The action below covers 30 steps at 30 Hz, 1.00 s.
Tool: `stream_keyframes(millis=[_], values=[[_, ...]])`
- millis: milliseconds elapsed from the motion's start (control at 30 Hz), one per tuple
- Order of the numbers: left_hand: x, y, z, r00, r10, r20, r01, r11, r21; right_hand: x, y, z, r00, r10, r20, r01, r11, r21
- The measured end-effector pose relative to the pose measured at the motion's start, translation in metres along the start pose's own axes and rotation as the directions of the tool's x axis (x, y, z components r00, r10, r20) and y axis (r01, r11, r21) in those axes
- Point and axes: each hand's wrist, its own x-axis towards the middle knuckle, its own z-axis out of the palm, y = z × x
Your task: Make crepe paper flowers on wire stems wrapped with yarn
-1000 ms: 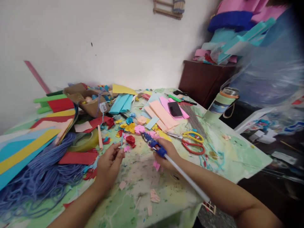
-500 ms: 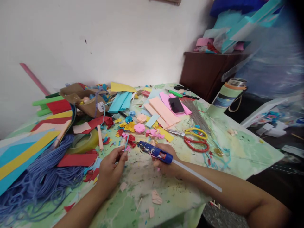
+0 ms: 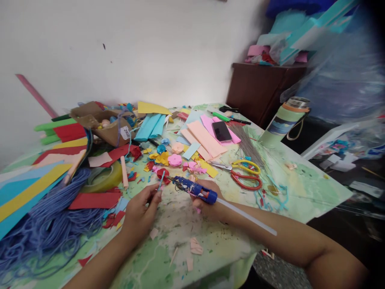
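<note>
My left hand (image 3: 141, 208) pinches a short light-blue strip (image 3: 161, 180), thin like yarn or a wrapped stem, that points upward from the fingertips. In my right hand (image 3: 207, 200) is a blue glue gun (image 3: 192, 188), its nozzle aimed left, close to the strip; whether they touch I cannot tell. A long white glue stick (image 3: 246, 218) sticks out of its back end. Just behind the nozzle and strip lies a red paper flower (image 3: 164, 176). Pink (image 3: 175, 160) and yellow paper flowers (image 3: 161, 159) rest a little farther back.
Scissors (image 3: 245, 172) with yellow and red handles lie right of centre, near a bundle of thin wires (image 3: 248, 144). A phone (image 3: 221, 131) rests on pink paper. Blue yarn (image 3: 60, 220), a tape roll (image 3: 105, 178) and a cardboard box (image 3: 105, 126) fill the left. A bottle (image 3: 284, 120) stands at right.
The view has shifted slightly, so most things appear a little to the left. Both hands keep their grips, and the glue gun's nozzle stays close to the strip.
</note>
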Motion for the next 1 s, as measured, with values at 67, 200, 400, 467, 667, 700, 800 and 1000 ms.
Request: stream_keyframes(millis=[67, 200, 400, 467, 667, 700, 800, 1000], values=[[0.0002, 0.0018, 0.0, 1.0, 0.015, 0.011, -0.015, 1.0, 0.016, -0.0005, 0.0013, 0.0008, 0.999, -0.017, -0.031, 0.018, 0.999, 0.035], [0.0, 0.0026, 0.0004, 1.0, 0.016, 0.011, -0.017, 0.999, 0.03, -0.0013, 0.0028, 0.0013, 0.999, -0.009, -0.047, 0.012, 0.998, 0.056], [-0.001, 0.0002, 0.0006, 1.0, 0.01, 0.009, -0.011, 1.0, 0.028, 0.0, 0.0019, -0.0001, 0.998, 0.015, -0.065, -0.011, 0.998, 0.059], [-0.001, -0.0005, 0.0007, 1.0, 0.009, 0.017, -0.01, 1.0, 0.029, 0.0006, 0.0013, -0.0006, 0.998, 0.01, -0.058, -0.007, 0.999, 0.052], [-0.0005, -0.0009, 0.0018, 1.0, 0.013, 0.018, -0.014, 0.999, 0.035, 0.0011, 0.0015, -0.0003, 0.998, 0.029, -0.051, -0.027, 0.999, 0.041], [-0.0004, -0.0006, 0.0018, 1.0, 0.017, 0.016, -0.017, 0.999, 0.038, 0.0011, 0.0017, -0.0001, 0.998, 0.039, -0.054, -0.037, 0.998, 0.043], [-0.0001, 0.0002, 0.0013, 1.0, 0.029, 0.013, -0.029, 0.998, 0.049, 0.0011, 0.0015, 0.0003, 0.996, 0.068, -0.059, -0.064, 0.996, 0.063], [0.0006, 0.0011, 0.0014, 1.0, 0.015, 0.02, -0.016, 0.999, 0.048, 0.0012, 0.0003, 0.0003, 0.993, 0.093, -0.076, -0.088, 0.994, 0.068]])
